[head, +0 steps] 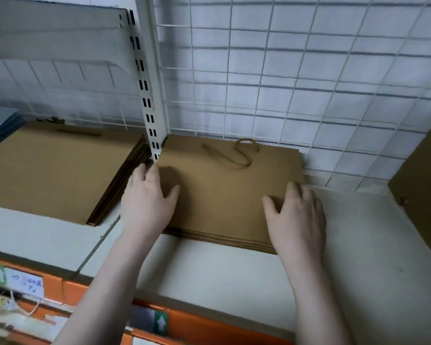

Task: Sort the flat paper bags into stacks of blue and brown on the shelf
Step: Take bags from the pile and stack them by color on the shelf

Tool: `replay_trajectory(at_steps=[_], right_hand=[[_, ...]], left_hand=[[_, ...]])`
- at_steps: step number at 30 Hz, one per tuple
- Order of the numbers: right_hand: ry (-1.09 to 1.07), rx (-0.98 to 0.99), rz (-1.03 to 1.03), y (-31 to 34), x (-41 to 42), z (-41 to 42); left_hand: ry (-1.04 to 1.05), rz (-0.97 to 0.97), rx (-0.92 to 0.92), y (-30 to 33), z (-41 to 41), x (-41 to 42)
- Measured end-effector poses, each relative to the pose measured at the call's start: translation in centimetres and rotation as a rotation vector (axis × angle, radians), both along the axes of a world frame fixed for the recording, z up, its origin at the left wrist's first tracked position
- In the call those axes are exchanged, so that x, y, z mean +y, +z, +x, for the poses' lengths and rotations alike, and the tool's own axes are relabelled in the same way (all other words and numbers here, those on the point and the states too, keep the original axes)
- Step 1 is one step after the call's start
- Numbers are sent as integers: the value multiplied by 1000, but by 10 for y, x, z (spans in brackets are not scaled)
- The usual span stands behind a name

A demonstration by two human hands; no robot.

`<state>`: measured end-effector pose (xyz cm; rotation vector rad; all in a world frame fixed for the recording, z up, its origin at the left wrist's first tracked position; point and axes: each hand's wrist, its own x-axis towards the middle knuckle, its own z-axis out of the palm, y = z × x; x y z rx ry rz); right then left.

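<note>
While both my hands rest on the brown stack, I see the trouble coming from its edges. My left hand lies flat on the stack's left side, fingers straight and reaching toward the slotted upright post; my right hand lies flat over the right near corner, fingers relaxed, gripping nothing. The stack sits on the white shelf, its far edge near the wire grid, its left far corner just beside the post.

If I push left to square it, I judge the corner could catch on the post and the top bags would fan or buckle. The rope handle lies loose on top near the far edge; it could snag in the grid. Pressing unevenly could slide the upper bags off the lower ones, since nothing clamps them.

A second brown pile lies to the left beyond the post, with a dark blue stack at the far left, partly out of view.
</note>
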<state>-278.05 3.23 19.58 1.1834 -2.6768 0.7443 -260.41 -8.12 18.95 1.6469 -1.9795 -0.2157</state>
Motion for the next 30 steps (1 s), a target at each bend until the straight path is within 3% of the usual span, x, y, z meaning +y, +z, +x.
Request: replay_trajectory(at_steps=[6, 13, 20, 30], right_hand=[[165, 32, -56, 5, -4, 38], [372, 92, 19, 7, -15, 121], [497, 84, 6, 7, -33, 270], [925, 128, 85, 2, -38, 500]], left_hand=[[105, -91, -47, -3, 44, 17], [201, -80, -17, 2, 126, 29], [379, -66, -12, 6, 290, 60], [621, 18, 2, 0, 508, 110]])
